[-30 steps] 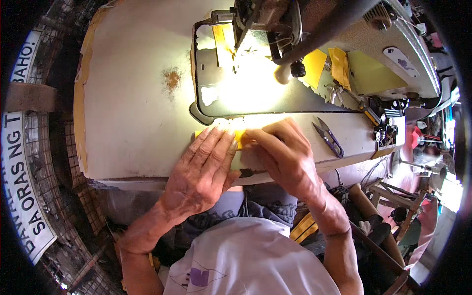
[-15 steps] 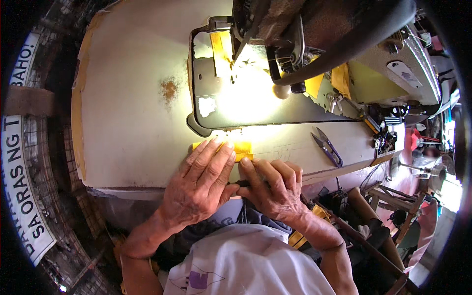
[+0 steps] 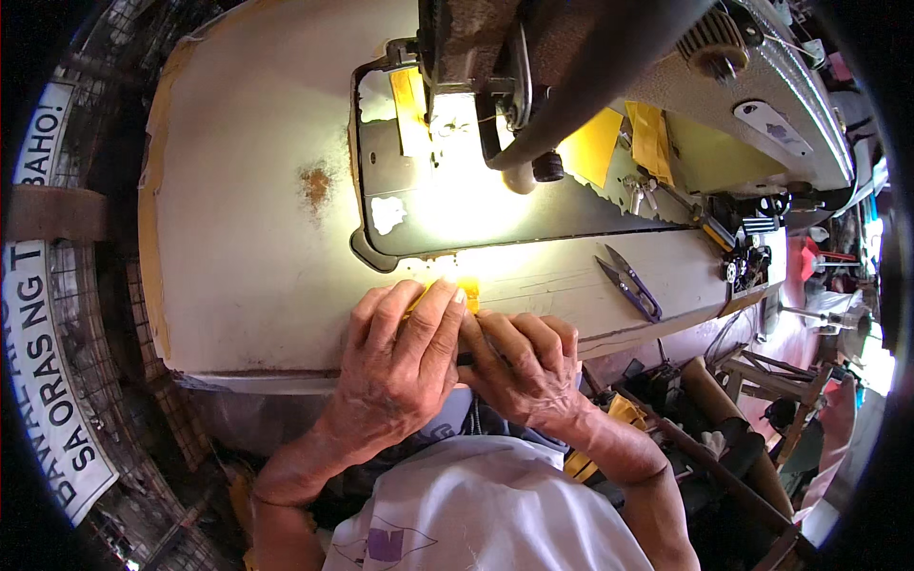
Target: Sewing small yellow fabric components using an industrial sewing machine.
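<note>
A small folded yellow piece [image 3: 468,287], cloth or something like it, lies at the near side of the white table, mostly hidden under my fingers. My left hand [image 3: 395,352] covers its left part, with fingers bent and pressed together on it. Close beside it, my right hand [image 3: 528,366] has its index finger at the piece's near edge and its other fingers curled. Between the hands, near the thumbs, sits something small and dark that I cannot make out.
A sewing machine [image 3: 590,67] stands just beyond, its lamp glaring on the dark bed plate [image 3: 381,162]. Thread snips [image 3: 630,284] lie to the right. More yellow pieces [image 3: 592,145] and a screwdriver [image 3: 709,226] rest by the machine. The table [image 3: 248,257] has a worn front edge.
My left fingers have gone from lying nearly straight to bent, covering more of the yellow piece. My right hand has closed in against the left. The view has shifted slightly.
</note>
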The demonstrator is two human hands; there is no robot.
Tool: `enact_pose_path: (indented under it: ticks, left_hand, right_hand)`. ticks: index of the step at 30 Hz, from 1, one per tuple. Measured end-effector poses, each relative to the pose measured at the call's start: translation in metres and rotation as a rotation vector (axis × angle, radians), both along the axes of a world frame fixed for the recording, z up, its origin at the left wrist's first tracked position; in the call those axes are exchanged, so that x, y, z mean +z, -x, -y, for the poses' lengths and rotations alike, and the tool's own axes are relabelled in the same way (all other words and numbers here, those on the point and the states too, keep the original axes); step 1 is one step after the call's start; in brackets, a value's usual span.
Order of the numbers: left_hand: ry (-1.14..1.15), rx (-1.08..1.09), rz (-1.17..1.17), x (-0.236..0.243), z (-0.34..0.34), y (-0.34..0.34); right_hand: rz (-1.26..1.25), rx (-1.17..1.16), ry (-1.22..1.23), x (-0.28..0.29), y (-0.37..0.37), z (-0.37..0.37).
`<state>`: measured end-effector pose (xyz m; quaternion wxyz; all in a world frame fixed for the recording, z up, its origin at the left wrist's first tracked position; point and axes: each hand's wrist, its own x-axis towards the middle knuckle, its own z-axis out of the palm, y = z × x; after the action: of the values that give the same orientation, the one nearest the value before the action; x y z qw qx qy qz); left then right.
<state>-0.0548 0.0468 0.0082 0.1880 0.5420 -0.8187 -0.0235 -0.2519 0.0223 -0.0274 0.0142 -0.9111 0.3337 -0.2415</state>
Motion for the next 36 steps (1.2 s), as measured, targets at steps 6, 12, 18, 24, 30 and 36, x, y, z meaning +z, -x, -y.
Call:
enact_pose_path:
  ticks: [6, 12, 18, 24, 30, 36]
  left_hand:
    - [-0.002, 0.020, -0.036, -0.004, 0.000, 0.001]
    - [-0.034, 0.046, -0.150, -0.004, 0.004, -0.003]
    - [-0.005, 0.050, -0.175, -0.007, 0.006, -0.002]
    - [0.005, 0.033, -0.208, -0.006, 0.008, -0.003]
    - [0.027, 0.004, -0.075, 0.002, 0.010, -0.002]
    - [0.026, -0.005, -0.056, 0.002, 0.011, -0.003]
  right_hand:
    - [-0.004, -0.015, -0.016, -0.001, -0.001, -0.003]
    - [-0.050, -0.038, 0.011, -0.005, -0.004, -0.009]
    - [-0.079, -0.069, 0.008, -0.007, -0.005, -0.013]
    - [-0.089, -0.061, -0.059, 0.007, -0.007, -0.011]
    - [-0.062, -0.022, -0.209, 0.025, -0.007, -0.002]
    - [0.288, 0.208, -0.399, 0.032, 0.012, 0.049]
